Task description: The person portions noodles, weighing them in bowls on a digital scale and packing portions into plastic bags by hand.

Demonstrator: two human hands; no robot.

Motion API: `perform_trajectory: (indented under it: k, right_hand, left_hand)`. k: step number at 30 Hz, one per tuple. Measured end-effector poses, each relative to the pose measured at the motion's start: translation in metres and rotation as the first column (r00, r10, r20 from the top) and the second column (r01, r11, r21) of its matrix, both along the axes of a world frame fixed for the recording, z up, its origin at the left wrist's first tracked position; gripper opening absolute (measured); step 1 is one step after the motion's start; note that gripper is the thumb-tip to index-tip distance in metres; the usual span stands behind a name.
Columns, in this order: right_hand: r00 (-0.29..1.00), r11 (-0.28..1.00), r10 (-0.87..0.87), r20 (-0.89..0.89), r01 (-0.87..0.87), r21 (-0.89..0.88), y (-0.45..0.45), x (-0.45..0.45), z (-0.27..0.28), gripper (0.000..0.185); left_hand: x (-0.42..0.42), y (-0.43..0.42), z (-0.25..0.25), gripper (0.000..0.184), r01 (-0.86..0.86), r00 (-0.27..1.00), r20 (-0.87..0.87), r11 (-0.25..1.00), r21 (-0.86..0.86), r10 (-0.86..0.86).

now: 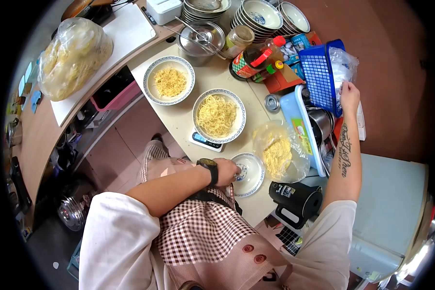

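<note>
My left hand [225, 171], below a black wristwatch, has its fingers curled at the left rim of a shallow white bowl [254, 182] with a blue pattern; part of the grip is hidden. At the far right, my right hand [350, 97] pinches a clear plastic bag [344, 67] at the side of a blue basket [319, 79]. Left of the bowl, a patterned bowl of yellow noodles [217, 116] stands on a white kitchen scale [205, 140]. Another bowl of noodles [169, 81] sits farther back. An open clear bag of noodles [278, 157] lies right of the shallow bowl.
A black electric kettle [295, 198] stands at the near right edge. Behind are a lidded steel pot [200, 41], a jar [238, 41], sauce bottles [251, 60] and stacked bowls [258, 17]. A large noodle bag [75, 55] rests on the left counter.
</note>
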State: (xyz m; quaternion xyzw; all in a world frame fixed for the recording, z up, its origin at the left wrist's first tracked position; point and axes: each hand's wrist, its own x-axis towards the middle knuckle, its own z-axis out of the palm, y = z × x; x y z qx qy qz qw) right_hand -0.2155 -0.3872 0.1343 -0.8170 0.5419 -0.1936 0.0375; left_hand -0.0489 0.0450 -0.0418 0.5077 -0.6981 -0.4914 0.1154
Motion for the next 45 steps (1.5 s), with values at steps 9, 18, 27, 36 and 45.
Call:
perform_trajectory:
  k: [9,18,27,36,45]
  right_hand:
    - [0.960,0.953,-0.069,-0.272,-0.017,-0.301,0.010,-0.025,0.039,0.035]
    - [0.904,0.955,0.009,0.427,0.119,-0.273,0.055,-0.061,0.103,0.024]
    - [0.464,0.745,-0.105,0.880,-0.549,0.379,0.225,-0.013,0.063,0.034]
    - [0.502,0.523,-0.278,0.819,-0.636,0.567,0.280,0.012,-0.009,0.029]
    - [0.463,0.497,-0.247,0.851,-0.694,0.521,0.289,0.022,-0.042,0.024]
  left_hand:
    - [-0.002,-0.006,-0.012,0.029,0.071,0.997,0.014,0.995,-0.069,-0.070]
    - [0.022,-0.044,0.039,0.017,-0.303,0.941,-0.255,0.891,-0.338,0.223]
    - [0.079,-0.101,0.182,0.019,-0.698,0.709,-0.646,0.415,-0.584,0.283]
    - [0.082,-0.084,0.156,0.046,-0.459,0.769,-0.569,0.871,-0.174,0.291]
    - [0.081,-0.077,0.126,0.030,-0.450,0.684,-0.702,0.872,-0.191,0.199]
